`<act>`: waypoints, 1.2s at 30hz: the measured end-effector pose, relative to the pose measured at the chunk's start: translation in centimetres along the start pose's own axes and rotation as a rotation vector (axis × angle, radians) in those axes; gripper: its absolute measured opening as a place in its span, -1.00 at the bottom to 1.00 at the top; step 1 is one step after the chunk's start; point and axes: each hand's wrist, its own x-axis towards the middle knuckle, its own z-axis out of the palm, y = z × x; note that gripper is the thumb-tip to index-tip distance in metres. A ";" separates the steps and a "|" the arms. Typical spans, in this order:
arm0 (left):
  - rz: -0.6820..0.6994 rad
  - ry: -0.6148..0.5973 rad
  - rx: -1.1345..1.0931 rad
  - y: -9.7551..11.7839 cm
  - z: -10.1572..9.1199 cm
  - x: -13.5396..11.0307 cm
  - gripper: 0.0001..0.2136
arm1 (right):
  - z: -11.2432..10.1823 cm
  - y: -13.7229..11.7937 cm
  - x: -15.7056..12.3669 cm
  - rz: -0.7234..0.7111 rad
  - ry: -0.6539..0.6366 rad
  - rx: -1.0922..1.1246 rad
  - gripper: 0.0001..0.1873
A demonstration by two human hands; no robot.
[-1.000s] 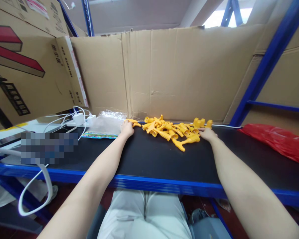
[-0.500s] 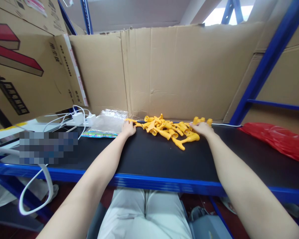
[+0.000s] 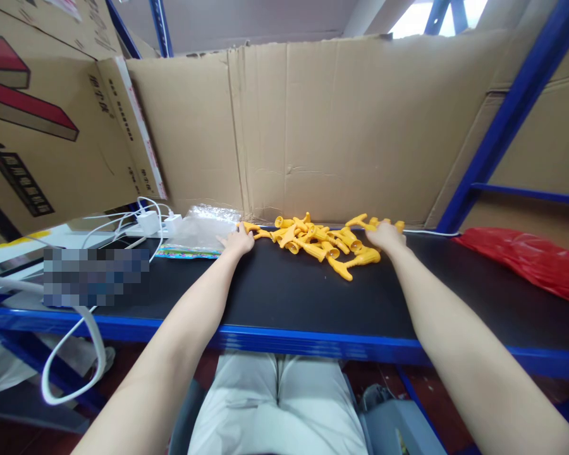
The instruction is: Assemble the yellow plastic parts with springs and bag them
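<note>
Plainly, one heap of yellow pieces [image 3: 313, 251], too overlapped to count surely, lay on one black tabletop [image 3: 289, 300]. Just left of the heap, the left hand [image 3: 239, 240] touched one yellow piece [image 3: 251, 226]. Beside the heap's right end, the right hand [image 3: 387, 237] covered part of several more. Hidden fingers meant I couldn't tell whether either hand was clamped. Farther left of the heap sat one clear plastic bag [image 3: 199, 232] and two white plugs [image 3: 146, 223]; well right, one red plastic bundle [image 3: 531, 260].

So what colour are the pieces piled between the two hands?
The pieces are orange-yellow, as the head view shows.
</note>
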 end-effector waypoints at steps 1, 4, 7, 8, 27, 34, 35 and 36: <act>0.005 0.007 -0.011 -0.1 -0.1 0.0 -0.45 | -0.2 -0.2 -0.1 0.033 0.029 0.022 -0.50; 0.013 0.003 -0.019 -0.2 -0.3 0.0 -0.47 | -0.9 -1.1 -0.6 0.056 0.132 0.087 -0.51; 0.001 0.012 -0.013 -0.3 -0.8 -0.1 -0.50 | -1.7 -2.2 -1.2 -0.051 0.261 0.140 -0.57; 0.012 0.031 -0.013 -0.2 -0.9 -0.3 -0.51 | -2.0 -2.6 -1.5 -0.109 0.297 0.152 -0.59; 0.659 0.178 0.010 6.8 -4.4 -6.6 -0.69 | -2.4 -10.4 -8.1 -1.104 0.339 0.125 -0.71; 0.668 0.190 -0.026 7.2 -4.6 -6.9 -0.72 | -1.8 -10.3 -7.6 -1.042 0.282 0.051 -0.72; 0.672 0.183 -0.056 7.3 -4.5 -6.8 -0.73 | -1.9 -10.3 -7.6 -1.041 0.289 0.045 -0.74; 0.673 0.173 -0.093 7.3 -4.4 -6.7 -0.74 | -2.1 -10.3 -7.6 -1.041 0.305 0.036 -0.76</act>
